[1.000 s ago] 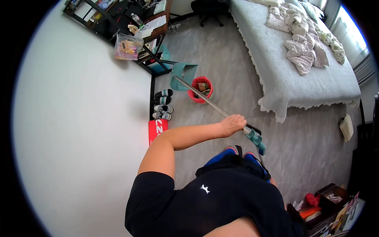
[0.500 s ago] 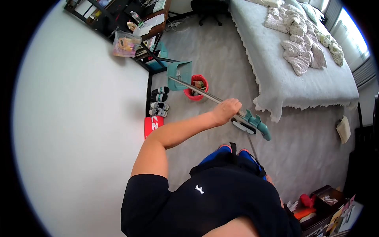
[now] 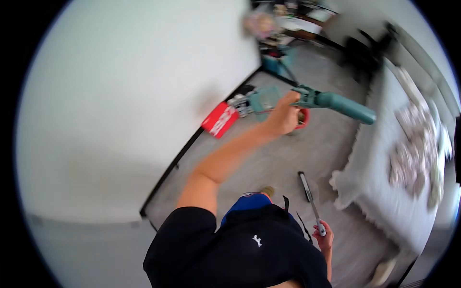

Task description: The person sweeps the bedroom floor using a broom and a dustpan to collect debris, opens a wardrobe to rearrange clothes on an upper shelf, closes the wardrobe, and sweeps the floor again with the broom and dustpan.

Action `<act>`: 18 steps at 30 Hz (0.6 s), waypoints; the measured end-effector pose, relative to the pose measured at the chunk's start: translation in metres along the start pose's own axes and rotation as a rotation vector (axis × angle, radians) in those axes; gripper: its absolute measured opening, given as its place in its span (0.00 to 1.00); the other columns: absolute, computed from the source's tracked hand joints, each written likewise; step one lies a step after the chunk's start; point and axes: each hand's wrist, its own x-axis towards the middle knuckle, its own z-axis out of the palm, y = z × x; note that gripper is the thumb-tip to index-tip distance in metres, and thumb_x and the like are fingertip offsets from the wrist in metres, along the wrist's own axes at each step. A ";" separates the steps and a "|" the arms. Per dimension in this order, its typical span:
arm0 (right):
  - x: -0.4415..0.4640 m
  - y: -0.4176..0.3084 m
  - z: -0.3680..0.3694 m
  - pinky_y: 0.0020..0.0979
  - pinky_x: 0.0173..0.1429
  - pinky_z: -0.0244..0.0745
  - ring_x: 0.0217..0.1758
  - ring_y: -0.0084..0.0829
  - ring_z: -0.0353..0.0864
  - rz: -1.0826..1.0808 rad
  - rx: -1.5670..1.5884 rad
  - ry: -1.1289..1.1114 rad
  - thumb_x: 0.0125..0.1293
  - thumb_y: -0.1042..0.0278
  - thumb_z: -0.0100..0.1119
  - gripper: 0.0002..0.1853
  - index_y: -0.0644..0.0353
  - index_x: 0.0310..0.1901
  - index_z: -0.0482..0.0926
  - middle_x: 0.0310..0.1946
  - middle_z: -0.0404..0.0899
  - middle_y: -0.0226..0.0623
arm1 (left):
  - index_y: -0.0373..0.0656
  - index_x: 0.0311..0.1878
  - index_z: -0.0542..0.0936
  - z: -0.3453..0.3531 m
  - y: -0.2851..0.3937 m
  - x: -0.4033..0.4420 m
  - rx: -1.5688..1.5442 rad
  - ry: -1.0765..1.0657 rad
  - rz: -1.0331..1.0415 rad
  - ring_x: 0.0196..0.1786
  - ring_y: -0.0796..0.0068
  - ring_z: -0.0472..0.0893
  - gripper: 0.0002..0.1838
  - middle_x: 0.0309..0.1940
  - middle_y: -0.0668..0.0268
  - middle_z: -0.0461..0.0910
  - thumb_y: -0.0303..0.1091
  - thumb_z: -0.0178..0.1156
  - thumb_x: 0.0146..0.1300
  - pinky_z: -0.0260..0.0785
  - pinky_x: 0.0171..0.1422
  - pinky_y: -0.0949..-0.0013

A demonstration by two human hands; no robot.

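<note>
My left hand [image 3: 284, 116], arm stretched forward, is closed around the long-handled dustpan just below its teal handle [image 3: 348, 106]. The dustpan's teal pan [image 3: 264, 102] shows beyond the hand, beside a red bin [image 3: 304, 116] that is partly covered by that hand. Low on the right, my right hand [image 3: 326, 236] grips the grey handle end of a long-handled broom. The broom's narrow black-and-white head [image 3: 304, 186] points away from me, over the grey floor; bristles cannot be made out. Motion blurs much of the view.
A bed [image 3: 372, 158] with rumpled bedding [image 3: 413, 153] stands on the right. Along the left wall lie a red box [image 3: 221, 120] and shoes [image 3: 241, 104]. A cluttered desk [image 3: 300, 26] and a black chair [image 3: 362, 53] are at the back.
My view has swung, so the bed sits farther right. The dustpan's handle end has risen and turned toward the right. My right hand has come into view with the broom.
</note>
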 end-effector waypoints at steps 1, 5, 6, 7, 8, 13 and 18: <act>0.011 -0.007 0.003 0.27 0.28 0.74 0.22 0.28 0.75 -0.061 -0.108 0.001 0.52 0.76 0.40 0.19 0.57 0.48 0.67 0.32 0.74 0.42 | 0.37 0.29 0.66 -0.018 0.000 -0.014 0.066 0.064 -0.107 0.36 0.53 0.69 0.06 0.29 0.53 0.67 0.18 0.49 0.47 0.62 0.38 0.60; 0.055 -0.037 0.031 0.22 0.28 0.71 0.24 0.23 0.72 -0.317 -0.587 -0.062 0.51 0.78 0.48 0.18 0.57 0.47 0.66 0.27 0.72 0.37 | 0.35 0.33 0.66 -0.088 0.016 -0.072 0.145 0.305 -0.489 0.37 0.53 0.71 0.07 0.32 0.52 0.68 0.19 0.51 0.50 0.63 0.39 0.62; 0.074 -0.045 0.035 0.22 0.28 0.70 0.25 0.22 0.72 -0.355 -0.720 -0.090 0.52 0.76 0.51 0.17 0.57 0.46 0.66 0.25 0.72 0.36 | 0.35 0.34 0.65 -0.105 0.021 -0.087 0.119 0.362 -0.573 0.37 0.53 0.72 0.08 0.32 0.52 0.69 0.19 0.51 0.50 0.64 0.40 0.62; 0.091 -0.051 0.045 0.21 0.28 0.69 0.25 0.20 0.71 -0.403 -0.848 -0.119 0.53 0.74 0.53 0.16 0.57 0.46 0.67 0.24 0.72 0.35 | 0.35 0.35 0.65 -0.124 0.026 -0.101 0.098 0.440 -0.609 0.36 0.54 0.72 0.08 0.32 0.52 0.69 0.19 0.51 0.50 0.64 0.40 0.63; 0.095 -0.059 0.068 0.22 0.28 0.66 0.25 0.20 0.69 -0.451 -1.003 -0.088 0.53 0.71 0.56 0.14 0.59 0.43 0.69 0.21 0.70 0.32 | 0.36 0.35 0.65 -0.144 0.034 -0.116 0.074 0.520 -0.639 0.36 0.54 0.72 0.09 0.32 0.52 0.68 0.18 0.51 0.50 0.64 0.40 0.64; 0.146 -0.074 0.144 0.25 0.34 0.66 0.29 0.24 0.68 -0.967 -1.442 -0.210 0.53 0.69 0.57 0.10 0.61 0.36 0.72 0.27 0.70 0.31 | 0.36 0.37 0.63 -0.215 0.052 -0.182 0.276 0.802 -0.645 0.35 0.54 0.72 0.13 0.29 0.53 0.68 0.16 0.51 0.48 0.64 0.38 0.65; 0.169 -0.074 0.210 0.27 0.41 0.67 0.37 0.30 0.69 -0.799 -1.342 -0.531 0.55 0.66 0.56 0.12 0.59 0.39 0.71 0.39 0.69 0.38 | 0.38 0.38 0.67 -0.256 0.043 -0.240 0.238 0.997 -0.679 0.29 0.64 0.73 0.10 0.27 0.58 0.69 0.22 0.54 0.51 0.64 0.34 0.67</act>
